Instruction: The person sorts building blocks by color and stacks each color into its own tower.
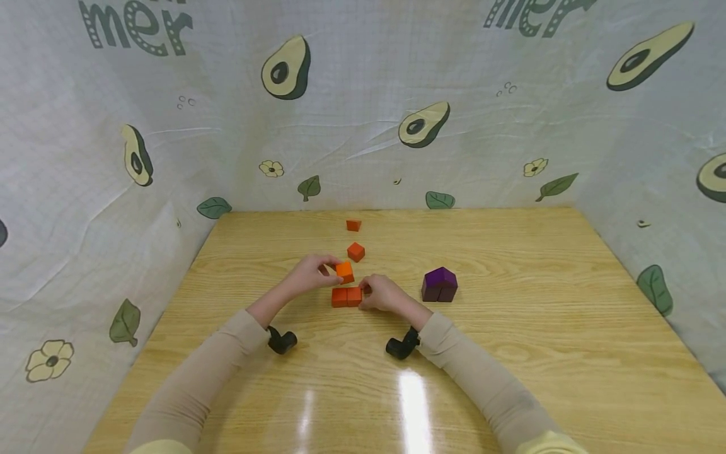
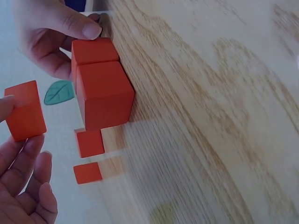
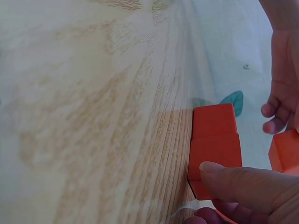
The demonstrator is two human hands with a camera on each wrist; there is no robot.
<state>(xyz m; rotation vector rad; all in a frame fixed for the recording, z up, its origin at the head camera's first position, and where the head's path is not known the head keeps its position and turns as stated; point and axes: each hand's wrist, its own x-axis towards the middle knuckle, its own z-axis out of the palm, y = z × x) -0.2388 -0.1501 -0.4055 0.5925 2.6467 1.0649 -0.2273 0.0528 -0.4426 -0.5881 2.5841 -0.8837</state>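
My left hand [image 1: 309, 275] pinches an orange-red block [image 1: 345, 272] between thumb and fingertips, held up over the far side of two red cubes. Those cubes stand side by side on the table, the left cube [image 1: 339, 297] against the right cube [image 1: 354, 297]. At the right end my right hand [image 1: 383, 294] grips the right cube, its thumb [image 3: 212, 168] on the near face and other fingers curled round behind. In the left wrist view the raised block [image 2: 25, 111] hangs apart from the cube pair.
Beyond the hands lie another red block [image 1: 356, 252] and, farther back, a small red wedge-like piece [image 1: 353, 225]. Right of my right hand stands a purple house-shaped group of blocks [image 1: 439, 285]. A printed cloth [image 1: 351, 126] hangs behind the wooden table [image 1: 539, 315].
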